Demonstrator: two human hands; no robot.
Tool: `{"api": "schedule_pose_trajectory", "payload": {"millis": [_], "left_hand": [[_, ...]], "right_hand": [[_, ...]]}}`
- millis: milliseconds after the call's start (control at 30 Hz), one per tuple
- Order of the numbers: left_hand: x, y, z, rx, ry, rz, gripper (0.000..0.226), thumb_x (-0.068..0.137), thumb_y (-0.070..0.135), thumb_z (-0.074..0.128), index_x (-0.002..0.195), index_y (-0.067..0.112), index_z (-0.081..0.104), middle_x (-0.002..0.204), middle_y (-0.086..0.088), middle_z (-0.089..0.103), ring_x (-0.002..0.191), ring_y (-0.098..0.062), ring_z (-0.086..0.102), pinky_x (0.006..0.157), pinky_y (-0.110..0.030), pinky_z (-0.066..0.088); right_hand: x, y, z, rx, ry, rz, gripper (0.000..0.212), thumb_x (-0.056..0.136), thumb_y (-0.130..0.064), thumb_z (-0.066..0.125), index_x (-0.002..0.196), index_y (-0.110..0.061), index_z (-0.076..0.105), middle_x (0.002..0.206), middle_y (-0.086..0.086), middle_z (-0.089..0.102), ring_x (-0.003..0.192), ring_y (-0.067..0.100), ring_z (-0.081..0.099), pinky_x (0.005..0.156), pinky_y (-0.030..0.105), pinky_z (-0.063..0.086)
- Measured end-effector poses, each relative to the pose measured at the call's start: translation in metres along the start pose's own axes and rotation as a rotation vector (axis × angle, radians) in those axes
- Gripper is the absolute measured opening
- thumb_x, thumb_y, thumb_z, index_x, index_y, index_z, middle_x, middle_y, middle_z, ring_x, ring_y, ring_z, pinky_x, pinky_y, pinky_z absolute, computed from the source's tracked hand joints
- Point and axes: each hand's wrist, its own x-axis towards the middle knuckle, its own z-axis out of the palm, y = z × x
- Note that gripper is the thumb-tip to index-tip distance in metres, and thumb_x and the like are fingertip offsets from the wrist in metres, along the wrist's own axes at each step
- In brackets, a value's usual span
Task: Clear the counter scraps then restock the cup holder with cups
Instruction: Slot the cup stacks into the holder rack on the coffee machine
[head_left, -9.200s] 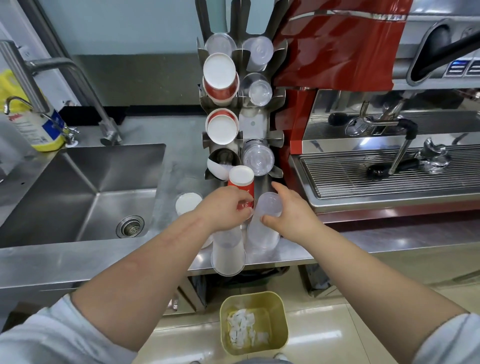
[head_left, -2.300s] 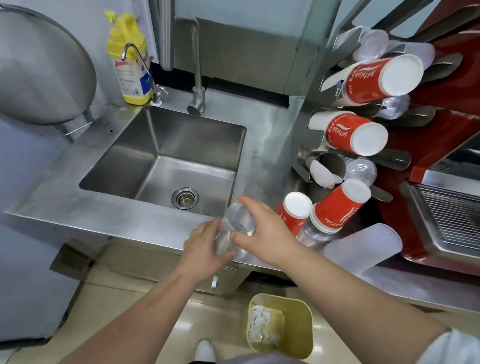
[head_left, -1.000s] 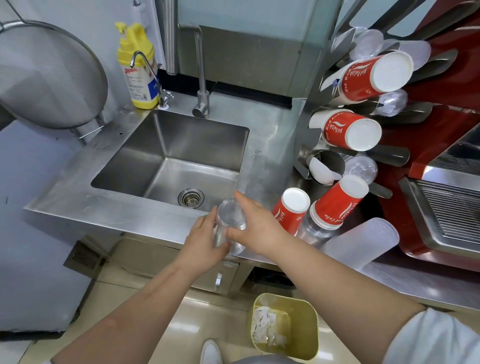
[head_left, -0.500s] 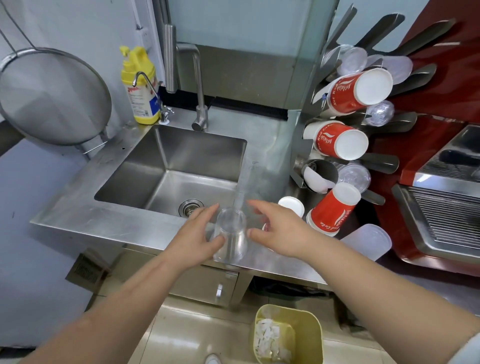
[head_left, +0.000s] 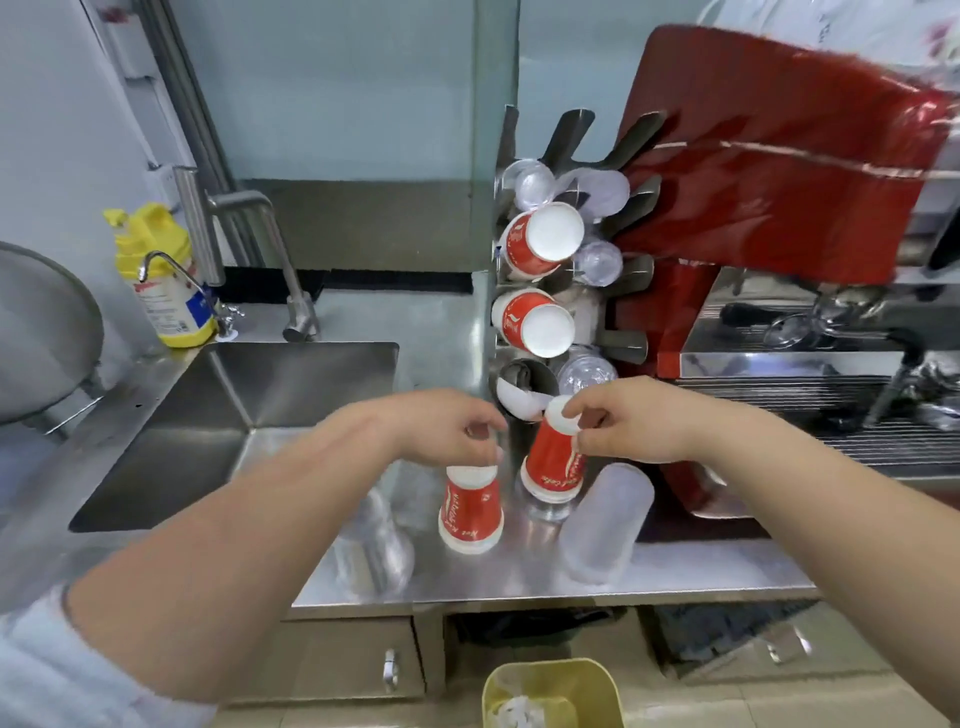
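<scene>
Head view
Left hand (head_left: 447, 428): over the counter, fingers curled downward, fingertips pinching the white base of the left red stack.
Right hand (head_left: 631, 418): fingers bent, pinching the white top end of the right red stack.
Left red stack (head_left: 470, 512): red paper cups, upside down, rim on the counter, upright, just in front of the holder.
Right red stack (head_left: 553, 462): red paper cups, upside down, tilted toward the holder; lower end sits over a clear cup base, contact with the counter cannot be told.
Clear stack (head_left: 376, 540): clear plastic cups, blurred, standing near the front counter edge, left of the left red stack, apart from both hands.
Frosted stack (head_left: 605, 525): translucent cups lying on their side, just right of the right red stack.
Holder (head_left: 628, 343): metal rack against the red machine; two red stacks and several clear stacks lie in its slots, ends facing outward; one lower left slot shows only a white piece.
Counter (head_left: 675, 574): stainless steel, carries all loose stacks.
Sink (head_left: 249, 410): left of the cups.
Bottle (head_left: 163, 275): yellow, behind the sink.
Machine (head_left: 779, 171): red, right of the holder.
Bin (head_left: 553, 693): yellow, on the floor below the counter, white scraps inside.
</scene>
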Motion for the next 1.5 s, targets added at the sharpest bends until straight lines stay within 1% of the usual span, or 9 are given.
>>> {"api": "schedule_pose_trajectory", "payload": {"millis": [200, 300, 367, 433, 633, 767, 900, 1267, 1500], "left_hand": [[0.056, 0.031, 0.024, -0.041, 0.123, -0.069, 0.058, 0.091, 0.040, 0.062, 0.141, 0.016, 0.046, 0.134, -0.008, 0.057, 0.121, -0.025, 0.054, 0.100, -0.037, 0.045], [0.071, 0.031, 0.044, -0.081, 0.130, -0.114, 0.064, 0.088, 0.038, 0.066, 0.143, 0.016, 0.043, 0.140, -0.010, 0.053, 0.127, -0.026, 0.050, 0.102, -0.035, 0.042], [0.078, 0.030, 0.054, -0.121, 0.148, -0.104, 0.061, 0.085, 0.036, 0.069, 0.140, 0.021, 0.046, 0.134, -0.007, 0.056, 0.122, -0.024, 0.053, 0.096, -0.031, 0.043], [0.083, 0.032, 0.059, -0.159, 0.179, -0.086, 0.058, 0.084, 0.030, 0.070, 0.137, 0.022, 0.049, 0.127, -0.003, 0.060, 0.115, -0.022, 0.055, 0.087, -0.026, 0.041], [0.099, 0.034, 0.064, -0.172, 0.212, -0.128, 0.059, 0.084, 0.027, 0.069, 0.139, 0.023, 0.046, 0.125, -0.001, 0.064, 0.112, -0.022, 0.058, 0.083, -0.026, 0.042], [0.110, 0.034, 0.063, -0.215, 0.226, -0.137, 0.056, 0.081, 0.027, 0.070, 0.134, 0.023, 0.051, 0.119, -0.002, 0.066, 0.105, -0.021, 0.060, 0.078, -0.026, 0.042], [0.112, 0.034, 0.068, -0.278, 0.237, -0.133, 0.050, 0.079, 0.026, 0.073, 0.125, 0.020, 0.055, 0.116, 0.000, 0.068, 0.105, -0.020, 0.062, 0.088, -0.034, 0.050], [0.109, 0.033, 0.069, -0.462, 0.324, -0.048, 0.053, 0.072, 0.024, 0.075, 0.122, 0.032, 0.059, 0.113, 0.011, 0.067, 0.103, -0.011, 0.064, 0.093, -0.038, 0.053], [0.103, 0.036, 0.060, -0.505, 0.371, -0.026, 0.053, 0.079, 0.020, 0.075, 0.129, 0.029, 0.056, 0.109, 0.018, 0.061, 0.097, -0.001, 0.060, 0.078, -0.008, 0.043]], "right_hand": [[0.018, 0.026, 0.014, 0.078, 0.145, 0.096, 0.046, 0.080, -0.038, 0.069, 0.121, -0.021, 0.058, 0.115, 0.002, 0.065, 0.107, 0.023, 0.059, 0.089, 0.035, 0.048], [0.030, 0.031, 0.026, 0.158, 0.171, 0.117, 0.059, 0.077, -0.033, 0.074, 0.130, -0.016, 0.051, 0.124, 0.008, 0.059, 0.112, 0.026, 0.056, 0.091, 0.036, 0.048], [0.040, 0.035, 0.034, 0.228, 0.180, 0.112, 0.060, 0.073, -0.033, 0.076, 0.125, -0.019, 0.052, 0.119, 0.006, 0.060, 0.105, 0.024, 0.058, 0.082, 0.033, 0.050], [0.047, 0.038, 0.038, 0.225, 0.168, 0.084, 0.046, 0.072, -0.030, 0.076, 0.112, -0.018, 0.055, 0.108, 0.003, 0.063, 0.095, 0.021, 0.060, 0.073, 0.029, 0.048], [0.058, 0.044, 0.044, 0.190, 0.176, 0.067, 0.040, 0.073, -0.024, 0.071, 0.110, -0.021, 0.055, 0.096, 0.000, 0.067, 0.083, 0.021, 0.061, 0.071, 0.031, 0.053], [0.061, 0.050, 0.047, 0.247, 0.178, 0.062, 0.042, 0.069, -0.026, 0.074, 0.107, -0.022, 0.056, 0.096, 0.000, 0.067, 0.087, 0.022, 0.062, 0.075, 0.034, 0.055], [0.061, 0.059, 0.052, 0.305, 0.197, 0.059, 0.044, 0.064, -0.028, 0.075, 0.103, -0.029, 0.056, 0.092, -0.006, 0.066, 0.086, 0.019, 0.062, 0.074, 0.034, 0.055], [0.052, 0.064, 0.047, 0.408, 0.255, 0.027, 0.052, 0.064, -0.025, 0.077, 0.112, -0.032, 0.058, 0.098, -0.009, 0.066, 0.090, 0.014, 0.062, 0.077, 0.032, 0.055], [0.044, 0.065, 0.036, 0.462, 0.314, 0.003, 0.055, 0.062, -0.028, 0.078, 0.111, -0.039, 0.056, 0.099, -0.013, 0.065, 0.091, 0.009, 0.063, 0.076, 0.027, 0.054]]}}
